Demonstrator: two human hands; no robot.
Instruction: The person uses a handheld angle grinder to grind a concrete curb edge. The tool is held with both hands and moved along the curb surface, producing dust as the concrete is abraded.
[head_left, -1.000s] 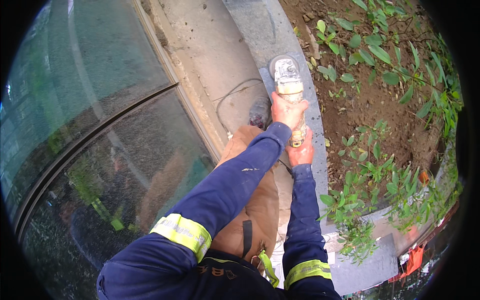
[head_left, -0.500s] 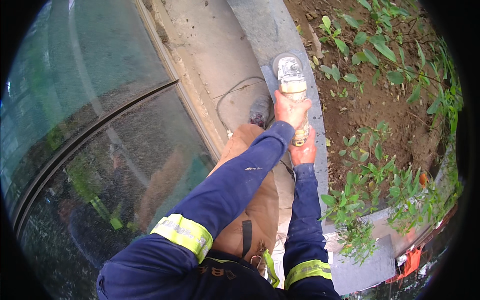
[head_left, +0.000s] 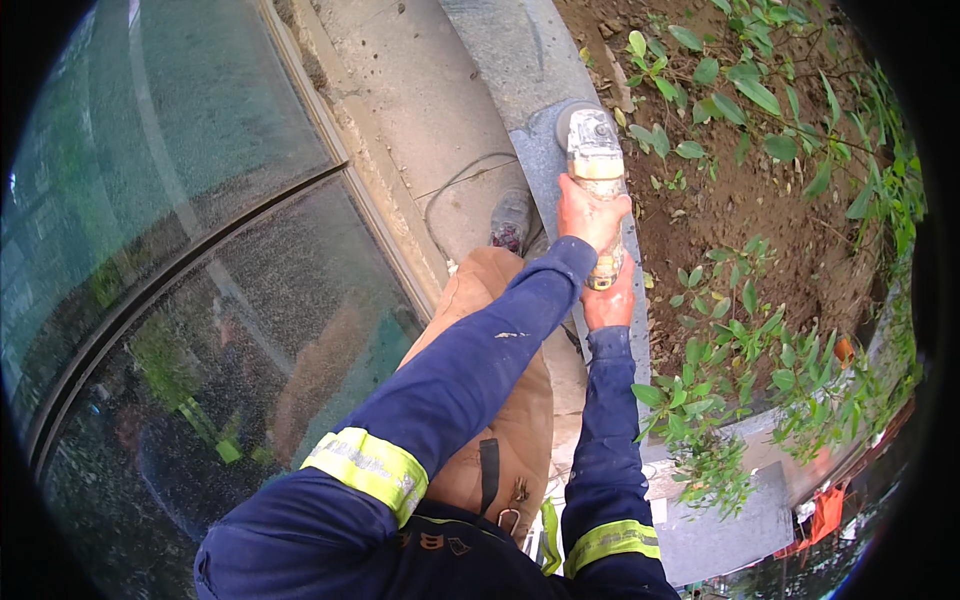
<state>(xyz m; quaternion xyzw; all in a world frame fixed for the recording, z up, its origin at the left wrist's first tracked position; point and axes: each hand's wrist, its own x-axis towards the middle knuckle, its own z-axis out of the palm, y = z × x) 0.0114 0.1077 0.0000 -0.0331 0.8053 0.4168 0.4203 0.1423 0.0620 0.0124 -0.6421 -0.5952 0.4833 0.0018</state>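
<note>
A dusty, yellowish angle grinder (head_left: 597, 165) lies along the curved grey stone curb (head_left: 500, 50), its round disc at the far end over the curb's top. My left hand (head_left: 592, 212) is wrapped round the grinder's body just behind its head. Behind it, my right hand (head_left: 610, 298) grips the rear end of the same tool. Under and beside the disc the stone looks a paler blue-grey. Whether the disc touches the stone cannot be made out. The fingers of both hands are partly hidden by the tool.
To the right of the curb is a soil bed (head_left: 690, 230) with leafy plants (head_left: 780, 370). At the left stand dusty glass panels (head_left: 180, 120) in a dark frame. A thin cable (head_left: 450, 185) crosses the paving near my shoe (head_left: 511, 218). A grey slab (head_left: 730, 525) lies at the lower right.
The grinder and both hands have shifted slightly to the right across the curb. The view has also moved a little, and more of the pale stone shows left of the disc.
</note>
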